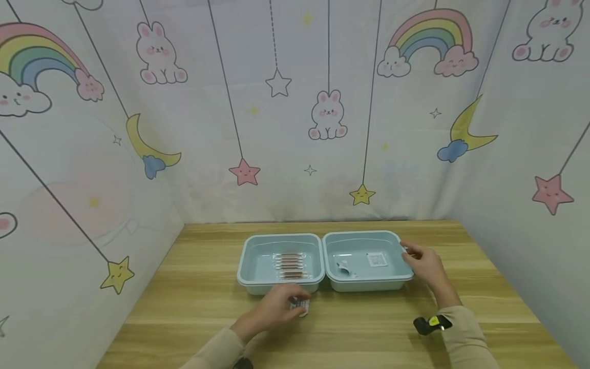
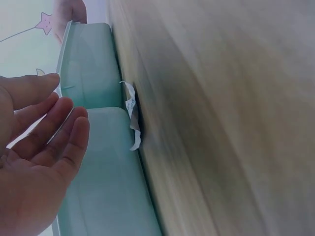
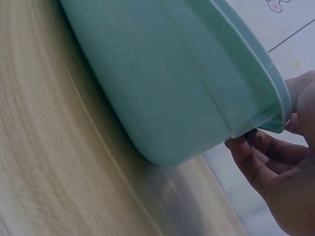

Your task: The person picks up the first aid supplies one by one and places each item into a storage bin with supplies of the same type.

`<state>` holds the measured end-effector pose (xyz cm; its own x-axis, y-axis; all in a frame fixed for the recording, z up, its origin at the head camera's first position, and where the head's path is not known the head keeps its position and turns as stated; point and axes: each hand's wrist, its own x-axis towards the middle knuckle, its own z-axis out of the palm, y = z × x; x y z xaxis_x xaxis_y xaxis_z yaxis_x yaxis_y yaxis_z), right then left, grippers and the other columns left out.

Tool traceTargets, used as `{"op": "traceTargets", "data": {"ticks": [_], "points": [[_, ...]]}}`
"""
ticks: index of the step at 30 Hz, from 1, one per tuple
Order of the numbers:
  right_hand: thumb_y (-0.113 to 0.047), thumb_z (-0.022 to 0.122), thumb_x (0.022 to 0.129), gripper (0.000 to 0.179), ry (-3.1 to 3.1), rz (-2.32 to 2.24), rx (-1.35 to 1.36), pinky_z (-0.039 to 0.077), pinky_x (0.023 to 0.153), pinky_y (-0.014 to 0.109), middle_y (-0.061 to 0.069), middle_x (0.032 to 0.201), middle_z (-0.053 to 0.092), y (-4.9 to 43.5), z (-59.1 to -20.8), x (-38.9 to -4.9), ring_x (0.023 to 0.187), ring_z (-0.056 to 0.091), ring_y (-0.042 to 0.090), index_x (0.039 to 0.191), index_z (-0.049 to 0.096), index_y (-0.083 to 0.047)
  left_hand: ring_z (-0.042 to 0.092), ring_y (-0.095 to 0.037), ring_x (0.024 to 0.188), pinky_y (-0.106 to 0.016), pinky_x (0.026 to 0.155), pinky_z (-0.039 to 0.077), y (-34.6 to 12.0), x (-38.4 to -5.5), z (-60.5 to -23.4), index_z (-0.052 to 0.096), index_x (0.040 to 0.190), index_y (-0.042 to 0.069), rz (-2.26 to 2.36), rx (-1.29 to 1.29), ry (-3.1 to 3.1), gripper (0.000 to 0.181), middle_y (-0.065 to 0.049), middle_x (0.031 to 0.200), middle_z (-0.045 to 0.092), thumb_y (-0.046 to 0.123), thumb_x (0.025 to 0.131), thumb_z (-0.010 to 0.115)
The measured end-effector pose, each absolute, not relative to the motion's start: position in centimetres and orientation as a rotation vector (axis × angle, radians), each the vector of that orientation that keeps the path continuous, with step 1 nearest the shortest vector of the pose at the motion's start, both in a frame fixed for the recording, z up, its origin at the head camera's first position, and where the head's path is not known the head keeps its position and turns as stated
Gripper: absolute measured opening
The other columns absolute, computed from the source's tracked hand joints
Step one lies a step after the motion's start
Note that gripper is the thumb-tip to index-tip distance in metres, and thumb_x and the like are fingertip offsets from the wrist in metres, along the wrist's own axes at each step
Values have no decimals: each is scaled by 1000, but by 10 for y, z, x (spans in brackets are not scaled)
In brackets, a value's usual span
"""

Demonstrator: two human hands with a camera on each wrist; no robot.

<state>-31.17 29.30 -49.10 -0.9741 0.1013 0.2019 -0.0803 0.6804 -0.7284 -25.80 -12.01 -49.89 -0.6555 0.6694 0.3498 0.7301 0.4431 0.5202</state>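
My left hand [image 1: 278, 303] hovers by the front of the left light-blue tray [image 1: 255, 282]. Its fingers [image 2: 69, 147] are loosely bent, with nothing between them in the left wrist view. A small torn printed wrapper [image 2: 132, 108] stands on the table against the trays, apart from that hand. At the far right, my right hand [image 1: 427, 265] grips the rim of the right light-blue tray [image 3: 162, 83], fingers curled under its lip. Several slim, clear-wrapped brown sticks [image 1: 290, 265] lie in the left tray. In the right tray are a white printed square packet [image 1: 377, 260] and a crumpled white-and-grey scrap [image 1: 343, 267].
Both trays stand side by side on a wood-grain table [image 1: 359, 328]. Behind and at the sides hangs a pale curtain [image 1: 286, 200] printed with stars, rabbits and rainbows. A black wrist device [image 1: 432, 324] sits on the right sleeve.
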Motion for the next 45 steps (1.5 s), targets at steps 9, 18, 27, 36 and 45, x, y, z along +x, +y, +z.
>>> {"op": "traceTargets", "data": {"ticks": [9, 18, 27, 36, 45], "points": [[-19, 60, 96, 39, -2666, 1156, -5, 49, 66, 22, 21, 110, 67, 292, -489, -311, 90, 61, 19, 132, 60, -3, 68, -20, 85, -29, 78, 58, -126, -255, -502, 71, 101, 1, -1007, -1245, -2558, 23, -9, 94, 72, 5, 79, 77], [-18, 60, 96, 39, -2677, 1154, -9, 49, 67, 23, 22, 112, 67, 292, -490, -311, 92, 62, 23, 132, 59, -3, 68, -20, 88, -25, 79, 57, -131, -254, -506, 70, 103, 0, -1021, -1196, -2641, 26, -9, 98, 72, 4, 79, 76], [-17, 60, 95, 39, -2684, 1158, -32, 49, 68, 23, 23, 112, 67, 291, -492, -310, 94, 63, 26, 132, 60, -2, 69, -21, 87, -24, 77, 57, -135, -254, -511, 70, 103, 1, -1052, -1144, -2651, 25, -9, 99, 72, 5, 79, 77], [-17, 60, 96, 39, -2682, 1164, -29, 49, 67, 22, 23, 113, 67, 290, -490, -308, 94, 63, 26, 132, 59, -2, 68, -17, 89, -25, 79, 56, -138, -255, -513, 71, 103, 5, -1011, -1080, -2710, 25, -3, 100, 72, 7, 79, 77], [-16, 60, 96, 39, -2669, 1173, -17, 48, 63, 21, 22, 109, 67, 290, -488, -309, 88, 60, 20, 132, 59, -1, 66, -14, 89, -25, 80, 55, -140, -258, -513, 71, 104, 4, -930, -1078, -2740, 27, -5, 99, 72, 10, 79, 77]]}}
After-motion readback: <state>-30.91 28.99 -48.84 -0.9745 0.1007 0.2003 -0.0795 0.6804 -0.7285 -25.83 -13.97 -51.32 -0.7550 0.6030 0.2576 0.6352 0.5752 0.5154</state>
